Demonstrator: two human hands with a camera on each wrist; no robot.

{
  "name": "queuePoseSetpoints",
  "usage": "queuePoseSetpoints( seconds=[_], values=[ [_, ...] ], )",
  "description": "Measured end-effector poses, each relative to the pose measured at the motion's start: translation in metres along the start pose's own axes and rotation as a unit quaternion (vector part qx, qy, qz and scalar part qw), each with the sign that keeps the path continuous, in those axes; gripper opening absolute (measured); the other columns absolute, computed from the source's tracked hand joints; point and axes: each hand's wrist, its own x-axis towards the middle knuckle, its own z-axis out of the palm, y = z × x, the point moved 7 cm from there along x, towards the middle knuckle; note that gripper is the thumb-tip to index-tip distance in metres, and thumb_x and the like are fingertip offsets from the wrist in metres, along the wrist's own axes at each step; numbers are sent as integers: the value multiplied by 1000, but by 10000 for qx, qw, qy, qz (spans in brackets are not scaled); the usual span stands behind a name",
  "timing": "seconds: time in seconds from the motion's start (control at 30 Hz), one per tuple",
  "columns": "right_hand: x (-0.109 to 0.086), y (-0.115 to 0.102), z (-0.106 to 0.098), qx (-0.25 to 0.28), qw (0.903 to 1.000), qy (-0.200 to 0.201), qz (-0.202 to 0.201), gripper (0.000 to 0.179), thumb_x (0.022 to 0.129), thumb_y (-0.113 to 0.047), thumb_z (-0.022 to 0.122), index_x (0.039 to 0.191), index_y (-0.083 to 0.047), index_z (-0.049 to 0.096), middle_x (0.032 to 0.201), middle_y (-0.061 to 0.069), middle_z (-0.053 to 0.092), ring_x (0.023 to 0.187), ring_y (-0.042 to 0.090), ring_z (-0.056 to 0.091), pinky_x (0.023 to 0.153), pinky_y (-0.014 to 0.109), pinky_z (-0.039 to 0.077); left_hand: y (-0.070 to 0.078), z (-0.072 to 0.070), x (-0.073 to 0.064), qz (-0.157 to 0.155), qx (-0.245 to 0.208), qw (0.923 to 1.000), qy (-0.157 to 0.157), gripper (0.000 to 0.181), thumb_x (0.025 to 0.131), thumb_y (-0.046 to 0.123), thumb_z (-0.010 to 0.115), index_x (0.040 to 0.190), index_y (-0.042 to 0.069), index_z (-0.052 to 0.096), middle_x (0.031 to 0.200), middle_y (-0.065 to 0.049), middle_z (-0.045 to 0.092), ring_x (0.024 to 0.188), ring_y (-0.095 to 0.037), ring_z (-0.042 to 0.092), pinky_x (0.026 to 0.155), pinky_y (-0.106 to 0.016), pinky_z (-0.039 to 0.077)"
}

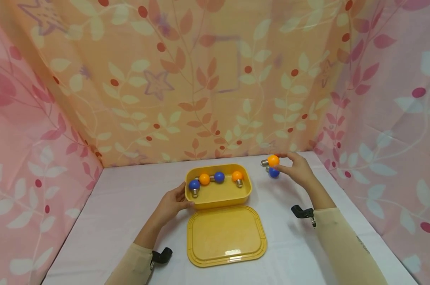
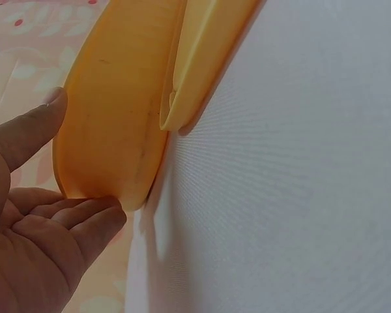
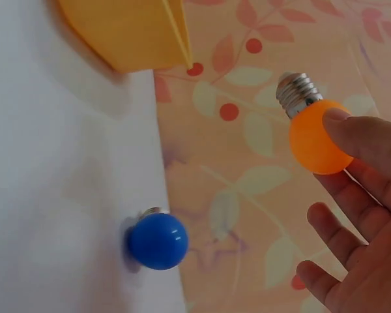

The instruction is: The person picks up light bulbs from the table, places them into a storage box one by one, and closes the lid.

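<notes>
My right hand (image 1: 297,170) pinches an orange light bulb (image 1: 273,160) by its round globe, thumb on one side and fingers on the other. The bulb is raised over the table, its silver screw base pointing left. Below it a blue light bulb (image 3: 159,241) lies on the white cloth. My left hand (image 1: 172,204) holds the left end of a yellow box (image 1: 218,200), thumb on one edge and fingertips along another in the left wrist view. Inside the box lie several bulbs, among them a blue bulb (image 1: 194,185) at the left and an orange bulb (image 1: 237,175) at the right.
A flat yellow lid (image 1: 226,235) lies on the white tablecloth (image 1: 129,190) just in front of the box. Patterned cloth walls rise at the back (image 1: 215,118) and on both sides. A small black camera mount sits on each wrist.
</notes>
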Motion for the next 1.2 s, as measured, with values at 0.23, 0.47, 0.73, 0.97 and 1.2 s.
queuePoseSetpoints(
  seconds=[0.23,0.47,0.73,0.97,1.2],
  values=[
    [19,-37,-2,20,9987,-289,-415,54,88,-46,80,133,-20,67,140,7,62,140,37,45,114,76,29,0,-2,1,-59,117,9999,23,100,86,24,85,163,9,23,164,-11,37,146,-23,43,112,-35,43],
    [37,-72,9,6,9925,-785,-935,50,87,-42,82,131,-23,69,139,5,62,135,34,49,111,70,40,0,-3,1,-62,210,9997,46,100,86,26,85,163,9,24,163,-10,38,146,-23,44,112,-36,44],
    [53,-113,33,-35,9761,-1748,-1292,47,85,-48,82,128,-32,71,136,-6,65,134,28,52,108,66,45,1,-3,-1,-39,138,9999,75,97,87,22,84,163,7,24,162,-12,39,145,-24,45,111,-36,45],
    [60,-140,54,58,9567,-2498,-1495,45,87,-41,82,129,-32,71,140,-5,63,137,30,50,108,62,48,1,-2,-1,-42,62,10000,58,97,87,21,84,163,9,24,162,-11,40,145,-23,45,111,-36,45],
    [65,-164,83,-26,9313,-3083,-1940,38,90,-30,80,127,-26,73,140,-4,63,134,28,52,110,58,46,-2,-1,0,-61,76,9999,69,97,87,22,84,163,10,25,162,-10,41,145,-24,45,109,-36,47]
  ],
)
